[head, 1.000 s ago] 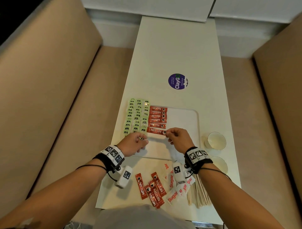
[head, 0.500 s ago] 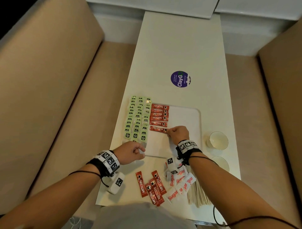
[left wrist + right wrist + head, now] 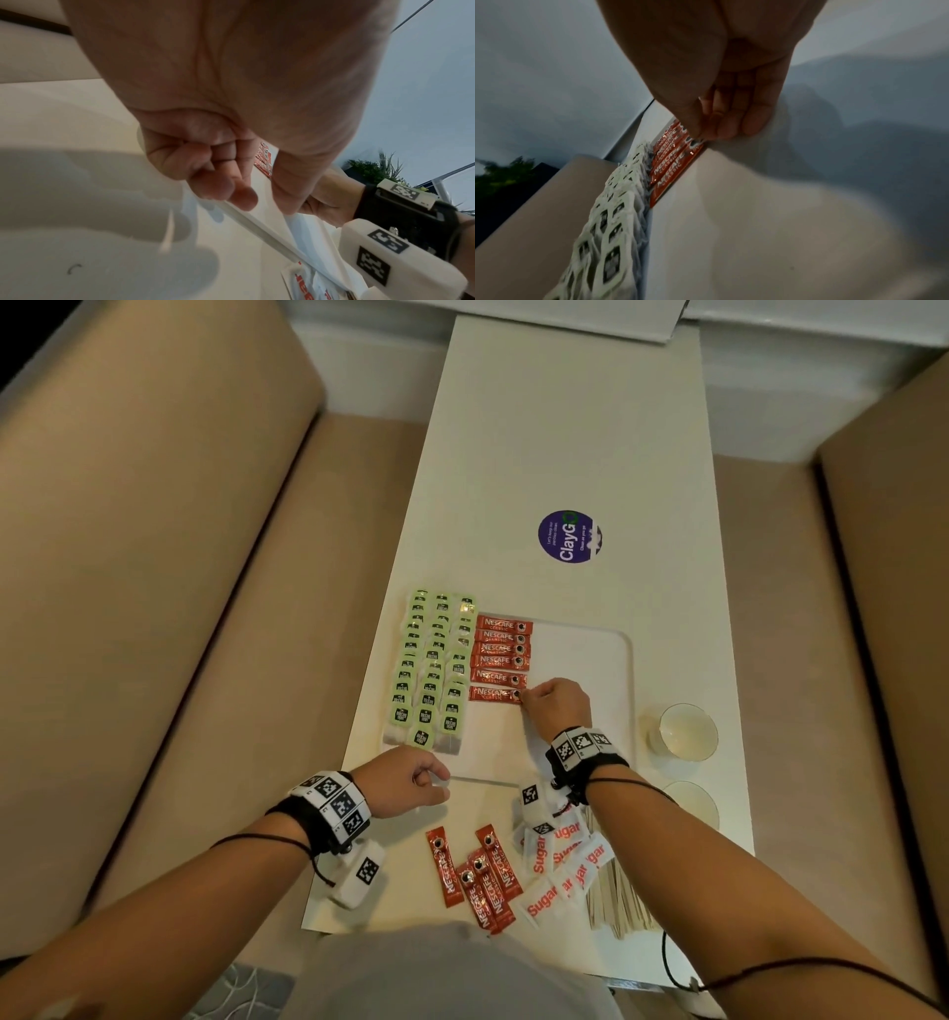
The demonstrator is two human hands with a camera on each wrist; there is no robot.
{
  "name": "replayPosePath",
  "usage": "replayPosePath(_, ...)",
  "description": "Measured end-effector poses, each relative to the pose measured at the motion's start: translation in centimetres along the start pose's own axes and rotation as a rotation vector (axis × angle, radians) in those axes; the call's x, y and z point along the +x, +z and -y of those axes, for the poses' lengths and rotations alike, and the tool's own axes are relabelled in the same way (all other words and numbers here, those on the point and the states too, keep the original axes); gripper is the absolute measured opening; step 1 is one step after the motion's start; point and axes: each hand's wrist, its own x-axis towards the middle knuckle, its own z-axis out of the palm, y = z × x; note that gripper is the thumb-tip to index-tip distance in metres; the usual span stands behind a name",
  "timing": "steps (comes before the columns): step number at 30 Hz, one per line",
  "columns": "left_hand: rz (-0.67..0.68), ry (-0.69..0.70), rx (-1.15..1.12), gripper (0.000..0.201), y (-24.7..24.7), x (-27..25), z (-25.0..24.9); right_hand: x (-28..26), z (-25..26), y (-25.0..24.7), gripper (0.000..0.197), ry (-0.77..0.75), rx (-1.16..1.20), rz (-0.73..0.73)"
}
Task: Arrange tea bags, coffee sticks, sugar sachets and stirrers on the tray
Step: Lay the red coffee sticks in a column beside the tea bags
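Observation:
A white tray (image 3: 590, 660) lies mid-table. Green tea bags (image 3: 431, 670) fill its left side in three rows, and beside them red coffee sticks (image 3: 500, 649) lie in a column. My right hand (image 3: 557, 706) pinches the right end of the nearest coffee stick (image 3: 495, 694), thumb against fingertips (image 3: 721, 130) in the right wrist view. My left hand (image 3: 411, 780) sits by the tray's front left corner, its fingers (image 3: 205, 162) curled into the palm around nothing. More loose coffee sticks (image 3: 475, 875), sugar sachets (image 3: 560, 865) and wooden stirrers (image 3: 616, 901) lie near the front table edge.
Two paper cups (image 3: 683, 729) (image 3: 690, 806) stand to the right of the tray. A purple round sticker (image 3: 569, 536) marks the table beyond it. Beige sofas flank the narrow white table on both sides.
My left hand let go of the nearest coffee stick and drew back toward me to the tray's front left corner. The right hand stayed on the stick's right end.

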Motion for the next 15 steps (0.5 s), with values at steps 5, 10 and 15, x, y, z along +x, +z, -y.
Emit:
replayPosePath(5, 0.007, -0.002, 0.016, 0.028, 0.1, 0.0, 0.0, -0.4, 1.6, 0.7, 0.021, -0.253, -0.221, 0.037)
replayPosePath(10, 0.005, 0.010, 0.029, 0.026, 0.1, 0.1, -0.6, 0.1, 2.4, 1.7, 0.019, -0.353, -0.390, 0.095)
replayPosePath(15, 0.000, 0.013, 0.037, 0.018, 0.1, -0.1, -1.0, 0.7, 2.7, 1.7, 0.019, -0.341, -0.429, 0.095)
